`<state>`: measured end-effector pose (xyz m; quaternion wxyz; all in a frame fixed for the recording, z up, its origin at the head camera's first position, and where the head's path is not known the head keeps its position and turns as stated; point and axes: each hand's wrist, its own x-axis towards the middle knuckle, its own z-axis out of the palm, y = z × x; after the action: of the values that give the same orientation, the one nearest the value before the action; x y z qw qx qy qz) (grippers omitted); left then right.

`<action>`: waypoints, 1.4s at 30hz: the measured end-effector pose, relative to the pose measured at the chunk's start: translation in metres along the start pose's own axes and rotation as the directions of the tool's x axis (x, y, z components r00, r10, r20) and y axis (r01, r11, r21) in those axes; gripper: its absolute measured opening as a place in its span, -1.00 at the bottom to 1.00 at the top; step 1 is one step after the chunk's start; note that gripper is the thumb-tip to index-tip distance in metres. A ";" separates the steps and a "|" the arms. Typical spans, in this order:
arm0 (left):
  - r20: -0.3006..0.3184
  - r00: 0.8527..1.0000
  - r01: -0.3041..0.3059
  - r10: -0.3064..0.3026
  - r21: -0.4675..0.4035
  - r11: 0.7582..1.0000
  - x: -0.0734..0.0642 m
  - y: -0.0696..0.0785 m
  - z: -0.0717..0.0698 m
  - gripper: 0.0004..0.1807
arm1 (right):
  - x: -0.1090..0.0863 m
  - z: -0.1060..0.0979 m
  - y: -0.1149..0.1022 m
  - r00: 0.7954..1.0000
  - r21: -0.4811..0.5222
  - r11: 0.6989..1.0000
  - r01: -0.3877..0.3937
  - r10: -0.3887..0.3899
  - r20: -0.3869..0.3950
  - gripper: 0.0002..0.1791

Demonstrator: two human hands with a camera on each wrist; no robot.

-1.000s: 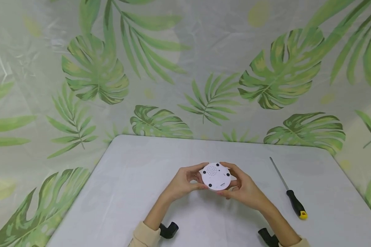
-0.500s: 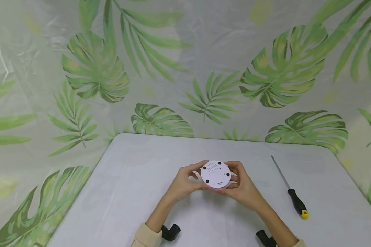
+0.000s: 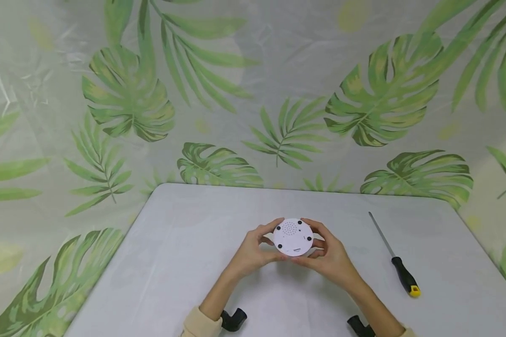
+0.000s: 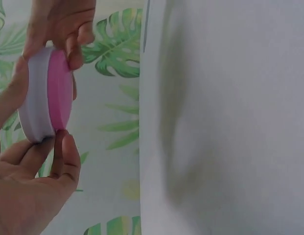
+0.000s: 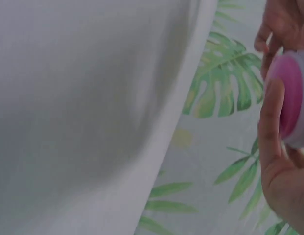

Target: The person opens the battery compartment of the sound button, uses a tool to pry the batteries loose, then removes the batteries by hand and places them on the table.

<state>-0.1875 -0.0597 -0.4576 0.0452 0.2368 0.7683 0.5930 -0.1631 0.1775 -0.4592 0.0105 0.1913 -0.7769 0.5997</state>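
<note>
Both hands hold a small round white device (image 3: 293, 238) above the table, its flat face with black feet and a patch of small holes turned toward the head camera. My left hand (image 3: 253, 250) grips its left edge, thumb below and fingers above. On the opposite edge my right hand (image 3: 331, 255) grips it the same way. From the side, the left wrist view shows the device's white body (image 4: 36, 98) with a pink layer (image 4: 60, 90) on the far face. That pink side (image 5: 291, 93) also appears in the right wrist view, with fingers across it.
A screwdriver (image 3: 398, 267) with a black and yellow handle lies on the white table (image 3: 185, 224) to the right. Black curved pieces (image 3: 234, 320) sit by the left and right forearms. A leaf-patterned sheet (image 3: 286, 70) hangs behind the table.
The device has turned slightly in the hands, its slot and feet shifting round, and has moved a little up and left. Both hands still grip it.
</note>
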 end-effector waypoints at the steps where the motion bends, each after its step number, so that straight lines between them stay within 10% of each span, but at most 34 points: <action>1: 0.000 1.000 0.001 -0.001 -0.003 1.000 -0.001 0.000 0.000 -0.08 | 0.000 0.002 0.000 1.000 -0.012 1.000 -0.002 0.002 -0.015 0.02; 12: 0.075 0.997 0.010 -0.008 -0.022 1.000 0.000 -0.003 -0.007 -0.11 | -0.003 -0.008 -0.002 0.991 0.090 0.995 -0.041 0.029 0.131 -0.05; 19: 0.020 0.999 0.041 -0.041 0.018 0.999 -0.002 -0.005 0.003 -0.03 | -0.005 -0.001 0.000 0.985 0.100 0.992 -0.072 0.055 0.165 -0.05; 34: -0.019 0.999 0.051 -0.049 0.079 0.996 -0.002 -0.006 0.004 -0.05 | -0.002 0.000 -0.003 1.000 -0.228 0.974 -0.010 0.015 0.019 -0.17; 42: 0.028 0.999 0.020 -0.023 0.087 0.996 -0.005 -0.011 0.004 -0.05 | 0.002 -0.003 -0.004 0.998 -0.332 0.943 0.013 0.009 0.064 -0.16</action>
<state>-0.1854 -0.0602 -0.4698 0.0522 0.2388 0.7952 0.5549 -0.1646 0.1784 -0.4541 0.0183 0.2069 -0.8667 0.4536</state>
